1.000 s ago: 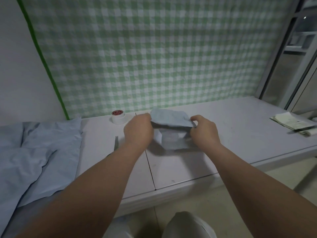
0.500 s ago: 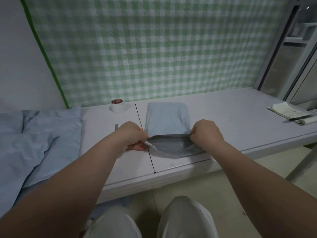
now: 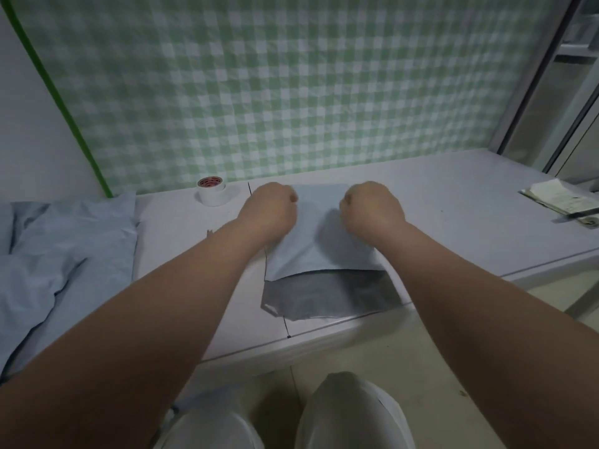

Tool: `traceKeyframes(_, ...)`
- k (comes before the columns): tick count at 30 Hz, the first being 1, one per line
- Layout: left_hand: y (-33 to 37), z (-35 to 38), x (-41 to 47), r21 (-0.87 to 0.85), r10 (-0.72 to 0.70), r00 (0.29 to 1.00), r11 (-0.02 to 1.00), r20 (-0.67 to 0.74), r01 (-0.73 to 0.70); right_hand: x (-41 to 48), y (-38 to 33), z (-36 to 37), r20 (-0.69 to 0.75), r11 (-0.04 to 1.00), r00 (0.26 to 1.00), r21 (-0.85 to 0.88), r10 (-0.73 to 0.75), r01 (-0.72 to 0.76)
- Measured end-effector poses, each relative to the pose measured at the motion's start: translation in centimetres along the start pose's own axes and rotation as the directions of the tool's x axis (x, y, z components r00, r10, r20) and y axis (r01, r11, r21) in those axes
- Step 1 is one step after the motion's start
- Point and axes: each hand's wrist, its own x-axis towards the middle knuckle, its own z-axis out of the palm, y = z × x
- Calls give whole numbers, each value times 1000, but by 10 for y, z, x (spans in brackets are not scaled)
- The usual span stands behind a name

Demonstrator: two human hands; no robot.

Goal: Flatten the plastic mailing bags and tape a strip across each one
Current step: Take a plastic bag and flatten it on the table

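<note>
The mailing bag (image 3: 321,234) is laid on the bench (image 3: 453,222), its grey flap (image 3: 324,296) open toward the near edge. Its far corners are covered by the left hand (image 3: 270,210) and right hand (image 3: 372,210), both curled like fists; whether plastic is pinched or only pressed cannot be told. If the hands are dragged unevenly, the slick bag could be bunched or slid off the edge, and strips from the tape roll (image 3: 211,191) would be laid over creases.
</note>
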Motion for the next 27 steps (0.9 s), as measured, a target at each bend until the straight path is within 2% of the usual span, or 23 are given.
traceKeyframes(1,3,7,8,-11,31,1000,999,-6,-31,7,-6,7,25,999,999,36,-27,26)
traceKeyframes(4,8,29,26,87,168,980,980,104,-177,25,-17,33,73,979,986,153,-147,134)
traceKeyframes(6,6,41,29,74,236,957,965,167,-251,32,-15,51,123,965,969,186,-212,187)
traceKeyframes(8,-1,50,29,27,258,939,962,227,-270,34,-6,65,179,963,954,170,-241,211)
traceKeyframes(11,-10,53,24,16,264,931,961,251,-277,32,4,75,176,961,945,64,-277,270)
traceKeyframes(15,-16,54,17,63,327,926,937,186,-344,25,2,77,174,961,948,-22,-268,275)
traceKeyframes(18,-16,58,16,78,342,938,935,59,-346,15,-3,72,-2,924,935,-153,-355,351)
traceKeyframes(20,-15,60,16,91,350,937,933,-16,-347,11,-7,69,-56,915,927,-188,-372,356)
traceKeyframes(23,-18,62,15,138,360,933,925,-22,-354,8,-10,68,-41,928,944,-200,-327,313)
traceKeyframes(27,-18,61,13,146,354,935,925,8,-351,11,-10,73,-64,905,930,-265,-362,334)
